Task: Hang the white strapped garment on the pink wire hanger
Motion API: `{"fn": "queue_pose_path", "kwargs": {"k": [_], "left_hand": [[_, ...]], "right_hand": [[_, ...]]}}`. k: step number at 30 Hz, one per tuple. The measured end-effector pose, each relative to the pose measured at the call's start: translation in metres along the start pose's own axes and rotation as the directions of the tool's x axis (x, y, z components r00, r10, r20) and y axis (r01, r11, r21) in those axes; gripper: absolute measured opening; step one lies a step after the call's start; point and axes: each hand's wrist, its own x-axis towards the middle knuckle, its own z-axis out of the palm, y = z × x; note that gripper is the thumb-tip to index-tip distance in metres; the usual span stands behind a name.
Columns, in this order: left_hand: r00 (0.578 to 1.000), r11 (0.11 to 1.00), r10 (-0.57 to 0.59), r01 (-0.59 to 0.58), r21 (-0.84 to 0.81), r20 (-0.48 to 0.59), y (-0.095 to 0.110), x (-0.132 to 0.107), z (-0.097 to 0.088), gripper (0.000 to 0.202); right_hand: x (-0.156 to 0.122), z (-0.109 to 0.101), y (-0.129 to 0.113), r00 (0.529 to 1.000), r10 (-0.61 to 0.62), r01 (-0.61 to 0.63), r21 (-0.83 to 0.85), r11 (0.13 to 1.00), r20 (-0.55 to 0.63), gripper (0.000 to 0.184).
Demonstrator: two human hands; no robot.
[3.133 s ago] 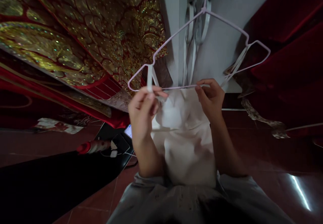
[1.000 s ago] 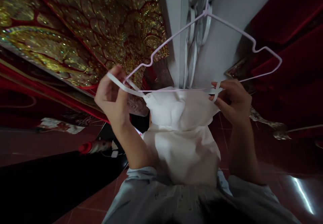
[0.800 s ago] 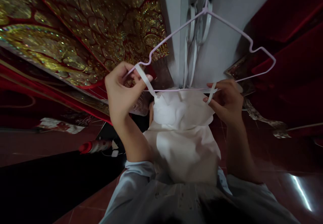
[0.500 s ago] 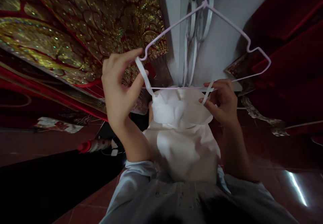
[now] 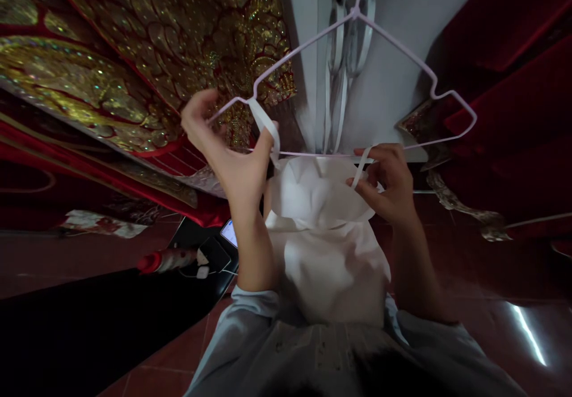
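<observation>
A pale pink clothes hanger [image 5: 388, 42] hangs in front of me, and a white ruffled dress [image 5: 308, 197] is at its lower bar. The dress's left strap [image 5: 263, 120] loops over the hanger's left notch. My left hand [image 5: 227, 158] is around that end with fingers and thumb spread, the fingers blurred beyond the wire and the thumb against the strap. Between the thumb and fingers of my right hand [image 5: 386, 179] is the right strap [image 5: 361, 164], below the hanger's right arm and off its notch. The dress's lower part lies against my body.
Gold-sequined red garments [image 5: 147, 45] hang at the left, dark red cloth [image 5: 518, 69] at the right. Behind the hanger stands a grey panel with metal scrollwork [image 5: 344, 57]. A red-capped bottle [image 5: 163, 261] and a lit phone [image 5: 229, 233] rest on a black surface at lower left.
The left strap has gone from between my left thumb and fingers onto the hanger's notch. My left hand has spread and turned around the hanger's end. The hanger and right hand have shifted slightly left.
</observation>
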Motion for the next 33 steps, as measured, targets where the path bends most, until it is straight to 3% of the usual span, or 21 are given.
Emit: {"fn": "queue_pose_path", "kwargs": {"k": [3, 6, 8, 9, 10, 11, 12, 13, 14, 16, 19, 20, 22, 24, 27, 29, 33], "left_hand": [[0.972, 0.956, -0.086, 0.018, -0.294, -0.221, -0.008, -0.018, 0.009, 0.07], [0.946, 0.783, -0.286, 0.137, -0.607, -0.155, -0.005, -0.035, 0.018, 0.038], [0.948, 0.694, -0.29, 0.117, -0.71, -0.127, 0.001, -0.041, 0.023, 0.021], [0.954, 0.679, -0.272, 0.097, -0.727, -0.127, 0.003, -0.041, 0.023, 0.017], [0.959, 0.683, -0.255, 0.086, -0.725, -0.126, 0.005, -0.041, 0.023, 0.014], [0.962, 0.698, -0.244, 0.085, -0.711, -0.124, 0.005, -0.039, 0.022, 0.012], [0.965, 0.717, -0.238, 0.095, -0.691, -0.115, 0.006, -0.037, 0.02, 0.012], [0.967, 0.735, -0.235, 0.112, -0.669, -0.096, 0.005, -0.035, 0.018, 0.012], [0.968, 0.749, -0.239, 0.135, -0.648, -0.075, 0.005, -0.033, 0.015, 0.013], [0.964, 0.761, -0.263, 0.176, -0.624, -0.049, 0.004, -0.029, 0.013, 0.019], [0.947, 0.736, -0.312, 0.191, -0.65, -0.075, 0.004, -0.029, 0.016, 0.026], [0.942, 0.719, -0.325, 0.187, -0.669, -0.086, 0.005, -0.03, 0.018, 0.026], [0.934, 0.678, -0.345, 0.177, -0.714, -0.096, 0.005, -0.032, 0.023, 0.024], [0.928, 0.653, -0.362, 0.181, -0.735, -0.093, 0.004, -0.033, 0.025, 0.024], [0.926, 0.673, -0.372, 0.218, -0.707, -0.068, 0.003, -0.033, 0.025, 0.025], [0.927, 0.686, -0.369, 0.226, -0.691, -0.064, 0.003, -0.032, 0.024, 0.026], [0.924, 0.69, -0.37, 0.203, -0.695, -0.098, 0.003, -0.033, 0.024, 0.03]], "right_hand": [[-0.001, 0.003, -0.005, 1.0, 0.002, -0.002, 0.01, 1.0, 0.012, 0.043], [-0.002, 0.005, -0.008, 1.0, -0.025, 0.025, -0.022, 0.999, -0.003, 0.042], [-0.001, -0.002, -0.003, 0.994, -0.069, 0.06, -0.098, 0.993, -0.082, 0.039], [0.001, -0.008, 0.004, 0.979, -0.096, 0.073, -0.135, 0.988, -0.177, 0.037], [0.003, -0.017, 0.013, 0.94, -0.129, 0.08, -0.163, 0.983, -0.315, 0.036], [0.007, -0.028, 0.025, 0.87, -0.164, 0.09, -0.176, 0.98, -0.464, 0.036], [0.012, -0.04, 0.038, 0.755, -0.188, 0.105, -0.167, 0.98, -0.628, 0.038], [0.018, -0.052, 0.05, 0.646, -0.214, 0.136, -0.165, 0.977, -0.732, 0.046], [0.025, -0.064, 0.061, 0.609, -0.233, 0.176, -0.157, 0.972, -0.758, 0.055], [0.039, -0.083, 0.071, 0.674, -0.191, 0.183, -0.089, 0.979, -0.713, 0.063], [0.057, -0.091, 0.055, 0.87, -0.057, 0.033, -0.058, 0.998, -0.489, 0.053], [0.061, -0.09, 0.044, 0.913, -0.045, 0.006, -0.098, 0.995, -0.406, 0.05], [0.068, -0.083, 0.021, 0.951, -0.125, 0.065, -0.215, 0.975, -0.282, 0.051], [0.071, -0.075, 0.002, 0.922, -0.291, 0.203, -0.322, 0.925, -0.256, 0.051], [0.072, -0.063, -0.013, 0.82, -0.465, 0.317, -0.414, 0.854, -0.333, 0.05], [0.07, -0.057, -0.013, 0.801, -0.458, 0.297, -0.408, 0.864, -0.385, 0.055], [0.064, -0.05, 0.002, 0.804, -0.262, 0.131, -0.271, 0.954, -0.534, 0.047]]}}
